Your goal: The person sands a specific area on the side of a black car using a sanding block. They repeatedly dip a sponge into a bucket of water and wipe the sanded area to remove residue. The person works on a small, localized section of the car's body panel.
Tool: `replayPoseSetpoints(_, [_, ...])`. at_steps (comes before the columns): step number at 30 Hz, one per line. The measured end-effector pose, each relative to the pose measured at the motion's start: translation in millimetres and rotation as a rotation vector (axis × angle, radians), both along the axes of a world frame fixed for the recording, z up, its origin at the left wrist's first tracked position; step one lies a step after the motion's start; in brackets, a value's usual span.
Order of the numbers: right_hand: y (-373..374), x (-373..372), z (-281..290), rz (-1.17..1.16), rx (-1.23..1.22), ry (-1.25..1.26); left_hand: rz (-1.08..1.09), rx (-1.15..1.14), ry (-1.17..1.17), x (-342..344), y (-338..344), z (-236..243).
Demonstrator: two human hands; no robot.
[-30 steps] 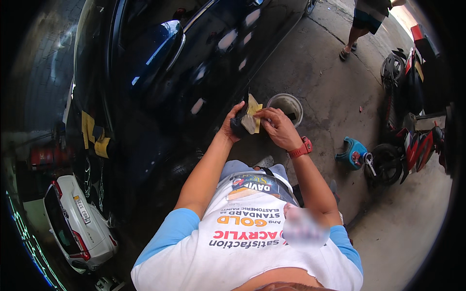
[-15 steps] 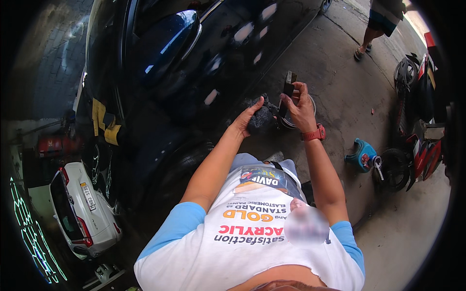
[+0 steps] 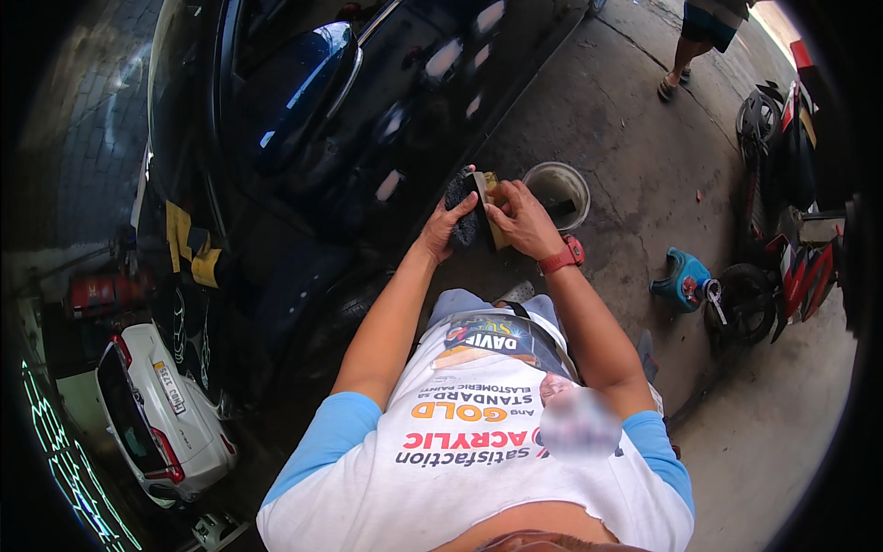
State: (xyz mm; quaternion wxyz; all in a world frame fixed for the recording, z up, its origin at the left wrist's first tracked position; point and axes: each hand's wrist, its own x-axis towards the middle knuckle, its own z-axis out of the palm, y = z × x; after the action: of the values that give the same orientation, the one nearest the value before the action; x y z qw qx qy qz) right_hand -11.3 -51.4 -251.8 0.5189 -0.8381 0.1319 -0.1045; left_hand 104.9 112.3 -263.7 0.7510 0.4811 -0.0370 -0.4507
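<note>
My left hand (image 3: 436,230) is closed around a dark, fuzzy pad (image 3: 457,201), held upright in front of my body. Just to its right, my right hand (image 3: 525,226) pinches a narrow block (image 3: 479,182) with tan and yellowish sheet material on it, angled against or very near the pad. A grey bucket (image 3: 577,184) stands on the floor just beyond my right hand, with something dark inside. Close ahead on the left is a dark car door (image 3: 386,83) dotted with several pale patches (image 3: 443,58).
A turquoise plastic item (image 3: 686,276) and motorbikes (image 3: 800,294) stand on the right. A person's legs (image 3: 699,41) show at the top right. Yellow and black sheets (image 3: 198,253) and a white car (image 3: 166,414) are on the left.
Since half a second ago, my right hand has moved down and left, bringing the block back beside the pad. Its yellowish side shows again. My left hand has shifted slightly left.
</note>
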Motion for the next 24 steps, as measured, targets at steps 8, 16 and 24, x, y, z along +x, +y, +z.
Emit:
replayPoseSetpoints(8, [19.1, -3.6, -0.2, -0.017, 0.298, 0.101, -0.007, 0.023, 0.046, 3.1, 4.8, -9.6])
replayPoseSetpoints(16, [17.1, -1.0, -34.3, -0.068, 0.351, 0.09, 0.035, 0.156, -0.058, 1.2, 6.9, -15.6])
replayPoseSetpoints(24, [0.6, -24.1, -57.0, -0.111, 1.268, 0.103, 0.12, 0.821, -0.947, 73.5, 37.6, 18.0])
